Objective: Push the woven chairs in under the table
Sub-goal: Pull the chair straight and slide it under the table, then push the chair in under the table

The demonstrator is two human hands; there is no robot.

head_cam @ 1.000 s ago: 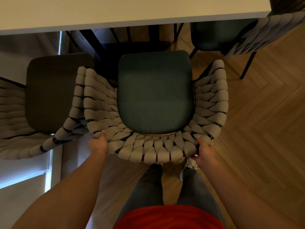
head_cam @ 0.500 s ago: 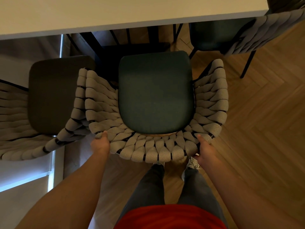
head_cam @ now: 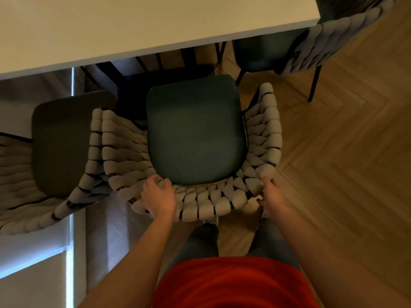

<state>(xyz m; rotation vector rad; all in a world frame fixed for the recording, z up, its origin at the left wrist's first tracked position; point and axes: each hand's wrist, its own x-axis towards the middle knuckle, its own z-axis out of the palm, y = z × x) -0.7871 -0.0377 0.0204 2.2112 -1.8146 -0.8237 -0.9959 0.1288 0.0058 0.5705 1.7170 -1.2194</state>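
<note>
Pushing: the middle woven chair (head_cam: 195, 138), the one straight ahead of the person
Chair position: its dark green seat stands almost wholly out from the white table (head_cam: 138, 25); only the front edge is near the table's rim, so it is not yet under
Left hand (head_cam: 159, 196): lies over the top of the woven backrest, fingers curled loosely onto the weave toward the seat; half a second ago it clasped the rim from outside and further left, so it has come up and inward
Right hand (head_cam: 270, 194): holds the right rear corner of the backrest, thumb on the inner weave, fingers wrapped behind; much as before
Meaning: the regrip looks like a firmer purchase for the shove, and the chair itself has scarcely moved toward the table
Left neighbour (head_cam: 55, 147): another woven chair, also out from the table, its arm touching or just beside the middle one's
Right neighbour (head_cam: 295, 45): seat partly under the tabletop
Risk: the touching arms may drag the left chair along
</note>
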